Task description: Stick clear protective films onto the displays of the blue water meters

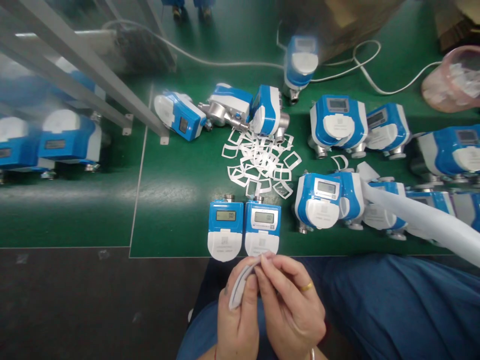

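Note:
My left hand (238,315) and my right hand (290,305) meet just below the table's front edge, above my blue-clad lap. Both pinch a small white strip of label backing (240,285), which curves down along my left fingers. My right hand wears a gold ring. Directly ahead of the hands two blue-and-white meters (225,230) (262,227) lie side by side at the front edge of the green mat, displays up.
A heap of white label frames (260,162) lies mid-table. Several more blue meters (337,122) stand around it, others on a left belt (56,145). A long white paper strip (423,220) runs off right. White cables (360,60) and a pink tub (453,80) sit behind.

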